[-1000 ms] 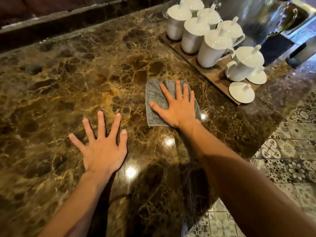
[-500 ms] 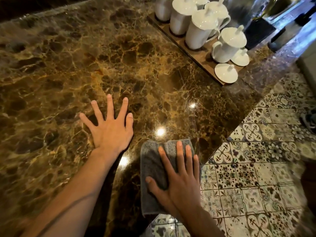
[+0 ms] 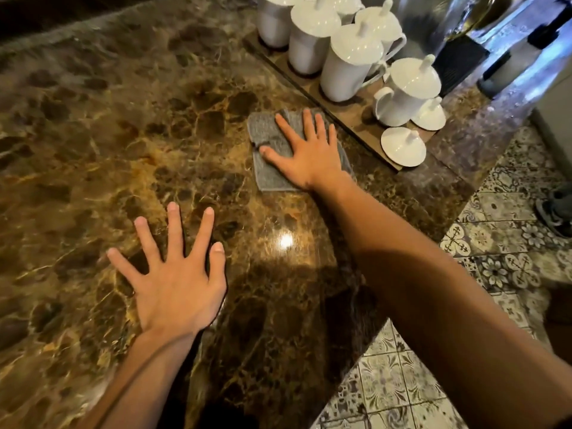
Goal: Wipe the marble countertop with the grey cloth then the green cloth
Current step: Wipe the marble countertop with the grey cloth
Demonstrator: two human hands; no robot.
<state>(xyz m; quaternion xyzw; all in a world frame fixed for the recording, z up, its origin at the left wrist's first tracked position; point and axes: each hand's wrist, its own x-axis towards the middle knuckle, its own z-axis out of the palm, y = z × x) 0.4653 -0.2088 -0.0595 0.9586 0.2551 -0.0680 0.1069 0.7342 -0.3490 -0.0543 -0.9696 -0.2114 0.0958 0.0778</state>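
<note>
Here we note the fingers (image 3: 309, 123) of our right hand (image 3: 305, 156) spread flat, pressed down on the grey cloth (image 3: 267, 168), gripping nothing; the thumb reaches toward the cloth's left edge. The cloth lies folded, flat on the marble countertop (image 3: 93, 134), right of the frame's centre and just beside the near edge of the wooden tray (image 3: 349, 106). Whether cloth and tray touch we cannot tell.

Our left hand (image 3: 176, 286) sits in the lower left of the frame, fingers (image 3: 175, 230) splayed wide, palm down on bare marble, holding nothing. It is well apart from the cloth.

Outward: the countertop is brown, veined with gold, glossy, with a bright light glint (image 3: 286, 241) between our two forearms. The tray runs diagonally through the upper right of the frame. It carries tall white lidded mugs (image 3: 349, 66), a squat white lidded pot (image 3: 405, 91), and two loose white lids (image 3: 402, 147) lying on the tray's near end.

Lower right, past the counter corner, patterned floor tiles (image 3: 399, 382). At the right edge, a dark shoe (image 3: 555, 212) on the tiles.
</note>
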